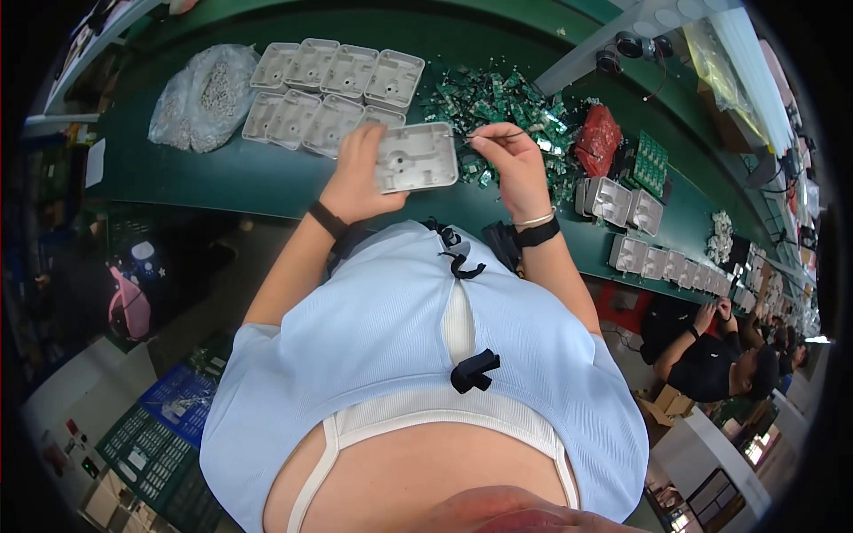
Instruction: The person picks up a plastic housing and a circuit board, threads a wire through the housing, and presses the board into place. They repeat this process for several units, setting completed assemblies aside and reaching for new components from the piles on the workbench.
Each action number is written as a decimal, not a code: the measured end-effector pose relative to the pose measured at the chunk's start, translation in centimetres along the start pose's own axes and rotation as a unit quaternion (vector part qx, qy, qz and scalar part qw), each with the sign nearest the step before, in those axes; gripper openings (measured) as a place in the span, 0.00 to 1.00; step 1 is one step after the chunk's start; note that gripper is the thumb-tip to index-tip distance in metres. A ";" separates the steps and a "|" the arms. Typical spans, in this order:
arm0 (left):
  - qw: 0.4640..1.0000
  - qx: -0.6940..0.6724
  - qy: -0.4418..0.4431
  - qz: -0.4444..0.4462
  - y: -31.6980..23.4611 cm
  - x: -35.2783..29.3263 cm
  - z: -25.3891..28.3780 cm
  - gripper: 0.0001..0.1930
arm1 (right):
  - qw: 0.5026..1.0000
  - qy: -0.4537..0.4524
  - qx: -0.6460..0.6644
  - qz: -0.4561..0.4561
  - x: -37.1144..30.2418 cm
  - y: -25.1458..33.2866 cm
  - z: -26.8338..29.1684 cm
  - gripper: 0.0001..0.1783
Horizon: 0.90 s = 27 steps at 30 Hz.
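One gray plastic housing (418, 162) above the green bench (222, 182)
Left hand (360, 175) grips its left end; right hand (517, 171) pinches a thin dark wire (459, 136) near the housing's right edge, circuit boards (493, 93) beyond

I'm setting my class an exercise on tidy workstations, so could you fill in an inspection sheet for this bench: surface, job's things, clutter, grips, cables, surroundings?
Surface: green worktop, largely covered farther back.
Job's things: grey housing, hollow side up; more grey housings in two rows behind it.
Clutter: heaped circuit boards, a red bag, a clear plastic bag of small pale parts.
Grips: left grip holds the housing's left side; right grip pinches a thin dark wire.
Cables: that wire, by the housing's right edge; plugged-in power leads, nothing seen.
Surroundings: co-worker in black at right; blue crate and green crate at lower left.
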<state>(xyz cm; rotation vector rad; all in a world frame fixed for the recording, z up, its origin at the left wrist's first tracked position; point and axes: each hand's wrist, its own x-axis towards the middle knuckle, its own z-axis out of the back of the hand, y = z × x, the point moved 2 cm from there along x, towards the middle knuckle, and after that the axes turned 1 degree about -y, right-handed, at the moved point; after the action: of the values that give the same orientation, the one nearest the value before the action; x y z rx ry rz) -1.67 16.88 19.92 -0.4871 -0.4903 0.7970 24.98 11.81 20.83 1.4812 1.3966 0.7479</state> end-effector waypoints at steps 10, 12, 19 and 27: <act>0.995 -0.073 -0.074 0.010 -3.9 3.9 0.7 0.55 | 0.998 -0.002 -0.039 0.043 -0.2 1.3 -2.3 0.08; 0.991 -0.092 -0.094 -0.004 -4.0 4.2 1.0 0.56 | 0.998 -0.005 -0.039 0.039 -0.4 1.2 -2.3 0.08; 0.992 -0.099 -0.071 -0.012 -4.7 5.3 2.7 0.57 | 0.996 -0.007 -0.075 0.057 -1.4 2.7 -3.7 0.06; 0.986 -0.106 -0.122 -0.046 -6.7 5.6 3.1 0.57 | 0.854 -0.034 -0.425 0.297 -1.6 4.2 -5.2 0.04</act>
<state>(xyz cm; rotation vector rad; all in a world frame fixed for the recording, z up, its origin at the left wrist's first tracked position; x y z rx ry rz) 3.57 17.81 27.55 -0.5625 -0.8261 0.7218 21.68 11.74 26.88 1.1597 0.3763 1.4477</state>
